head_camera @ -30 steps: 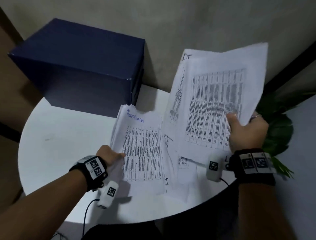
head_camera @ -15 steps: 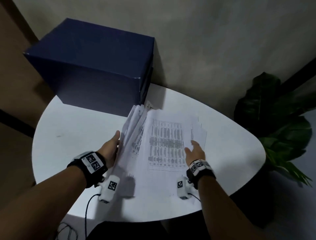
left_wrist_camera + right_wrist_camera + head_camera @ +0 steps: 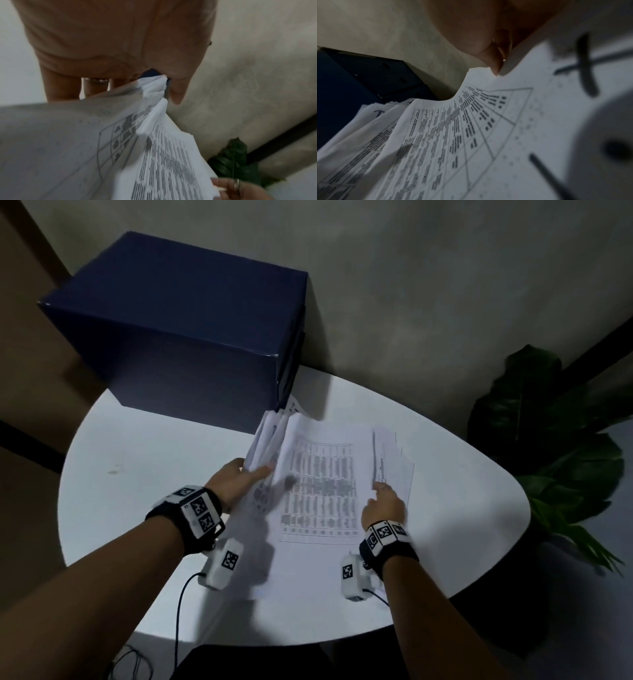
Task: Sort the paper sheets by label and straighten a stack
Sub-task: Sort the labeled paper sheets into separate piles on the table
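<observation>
A pile of printed paper sheets (image 3: 322,484) lies in the middle of the white round table (image 3: 137,491); the top sheet shows a table of text. My left hand (image 3: 251,472) grips the pile's left edge, thumb on top and fingers beneath, so that edge stands lifted and fanned. The left wrist view shows the sheets (image 3: 163,162) bunched between thumb and fingers (image 3: 176,86). My right hand (image 3: 380,489) is at the pile's right edge. In the right wrist view its thumb (image 3: 494,67) and a finger pinch the curled edge of the top sheet (image 3: 453,135). Lower sheets stick out unevenly on the right.
A big dark blue box (image 3: 178,330) stands at the back left of the table, touching the pile's far corner. A leafy plant (image 3: 555,467) stands off the table's right side. A cable (image 3: 178,611) hangs from my left wrist camera over the front edge.
A second ago my right hand held sheets up in the air; they have come down onto the pile. My left hand has since lifted the pile's left edge.
</observation>
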A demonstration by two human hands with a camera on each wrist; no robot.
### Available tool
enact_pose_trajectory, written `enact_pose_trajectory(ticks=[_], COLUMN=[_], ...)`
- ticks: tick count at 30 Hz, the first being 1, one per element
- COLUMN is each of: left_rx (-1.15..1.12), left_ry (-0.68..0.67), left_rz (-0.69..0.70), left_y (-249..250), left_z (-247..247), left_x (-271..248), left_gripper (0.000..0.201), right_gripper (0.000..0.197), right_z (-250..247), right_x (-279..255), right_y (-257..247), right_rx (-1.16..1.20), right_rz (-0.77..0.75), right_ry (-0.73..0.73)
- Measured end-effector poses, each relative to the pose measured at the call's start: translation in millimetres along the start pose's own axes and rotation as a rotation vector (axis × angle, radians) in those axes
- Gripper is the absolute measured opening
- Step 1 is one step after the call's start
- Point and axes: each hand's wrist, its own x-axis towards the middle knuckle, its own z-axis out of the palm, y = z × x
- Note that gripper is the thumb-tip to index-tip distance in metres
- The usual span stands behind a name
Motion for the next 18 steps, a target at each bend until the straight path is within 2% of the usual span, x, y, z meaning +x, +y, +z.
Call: enact_pose_trajectory(ticks=[1, 2, 4, 5, 8, 9, 11, 14, 16, 18], left_rx=[0.108, 0.18, 0.235, 0.252, 0.282, 0.274, 0.206, 0.014, 0.081, 0.134], left_ry=[0.02, 0.045, 0.086, 0.113, 0.206, 0.233, 0.26, 0.26, 0.318, 0.349], left_rz=[0.021, 0.029, 0.025, 0.017, 0.033, 0.066, 0.153, 0.257, 0.303, 0.306], left_y=[-1, -4, -12, -14, -18, -18, -23, -35, -39, -37], left_z=[5, 11, 21, 25, 29, 28, 19, -6, -20, -25], left_x=[0, 1, 6, 6, 2, 0, -1, -9, -15, -16], left_gripper=[0.067, 0.07, 0.073, 0.066, 0.042, 0.036, 0.027, 0.024, 0.026, 0.029], right_gripper=[0.042, 0.041, 0.032, 0.027, 0.019, 0.027, 0.052, 0.082, 0.086, 0.073], right_z=[1, 6, 18, 22, 22, 20, 18, 25, 30, 33], right_x=[-1, -2, -8, -10, -8, -6, 0, 3, 3, 6], right_y=[-1, -2, -6, -7, -4, 0, 4, 2, -3, -8], right_rx=[-0.026, -0.034, -0.029, -0.039, -0.151, -0.187, -0.269, -0.321, -0.346, -0.264], right_rz=[-0.017, -0.033, -0.082, -0.097, -0.029, 0.043, 0.18, 0.197, 0.157, 0.143], right_ry=[0.005, -0.019, -0.091, -0.098, 0.091, 0.13, 0.087, 0.025, 0.015, -0.021])
